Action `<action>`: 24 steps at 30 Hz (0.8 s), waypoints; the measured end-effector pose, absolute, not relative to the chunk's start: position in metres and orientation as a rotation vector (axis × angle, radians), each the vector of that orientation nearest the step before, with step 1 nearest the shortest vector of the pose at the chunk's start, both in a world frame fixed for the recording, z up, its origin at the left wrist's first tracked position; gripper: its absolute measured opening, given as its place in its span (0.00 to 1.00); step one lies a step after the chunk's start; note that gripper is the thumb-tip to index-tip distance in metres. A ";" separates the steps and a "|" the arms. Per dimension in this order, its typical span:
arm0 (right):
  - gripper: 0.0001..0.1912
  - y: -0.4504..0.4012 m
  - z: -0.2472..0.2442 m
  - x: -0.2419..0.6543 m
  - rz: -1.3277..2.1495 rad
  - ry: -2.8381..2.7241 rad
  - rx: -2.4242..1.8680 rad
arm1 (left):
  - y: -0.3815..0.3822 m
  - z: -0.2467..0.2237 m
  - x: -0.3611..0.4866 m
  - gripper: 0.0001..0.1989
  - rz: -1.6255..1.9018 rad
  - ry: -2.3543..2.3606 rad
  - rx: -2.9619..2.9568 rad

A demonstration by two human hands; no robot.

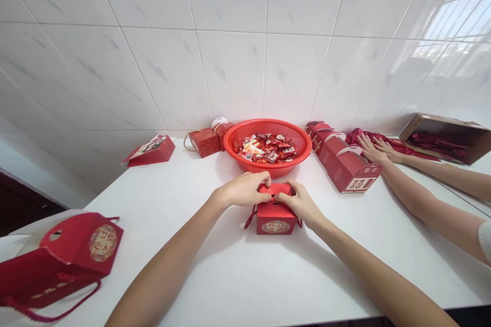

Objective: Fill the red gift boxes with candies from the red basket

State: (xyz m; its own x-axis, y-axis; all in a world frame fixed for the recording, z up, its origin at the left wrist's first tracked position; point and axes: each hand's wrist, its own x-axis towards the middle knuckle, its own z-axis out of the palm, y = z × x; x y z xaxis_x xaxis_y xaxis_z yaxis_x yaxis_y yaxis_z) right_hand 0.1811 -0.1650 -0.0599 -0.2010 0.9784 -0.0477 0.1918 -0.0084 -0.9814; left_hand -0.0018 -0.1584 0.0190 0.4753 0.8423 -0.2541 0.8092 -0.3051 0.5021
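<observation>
The small red box is stood upright on the white surface, just in front of the red basket of wrapped sweets, with its medallion turned to the near side. Its top flaps are grasped by the left hand and the right hand, the fingers of both being bent over the upper edges and the thumbs brought close together. The step in hand is judged to be the working of the top closure; whether the flaps are already interlocked cannot be told, as the join is partly covered. For the next move, even pressure from both sides seems to be called for, with the flaps kept aligned and the dark red cord kept clear.
</observation>
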 end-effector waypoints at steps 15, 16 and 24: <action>0.23 -0.158 -0.016 0.242 1.371 -1.819 -1.405 | -0.149 0.017 -0.014 0.16 0.231 1.195 1.790; 0.23 -0.158 -0.012 0.249 1.410 -1.856 -1.415 | -0.145 0.015 -0.016 0.16 0.253 1.138 1.715; 0.23 -0.163 0.008 0.261 1.533 -1.536 -0.922 | -0.142 0.029 -0.033 0.15 0.301 1.213 1.596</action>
State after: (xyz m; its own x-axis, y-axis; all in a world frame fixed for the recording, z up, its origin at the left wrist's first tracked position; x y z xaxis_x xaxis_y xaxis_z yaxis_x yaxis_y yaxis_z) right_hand 0.2613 -0.1630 0.0076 -0.4472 0.8941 0.0260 -0.0238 0.0171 -0.9996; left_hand -0.0327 -0.1424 0.0288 0.4526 0.8119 -0.3687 0.5449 0.0755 0.8351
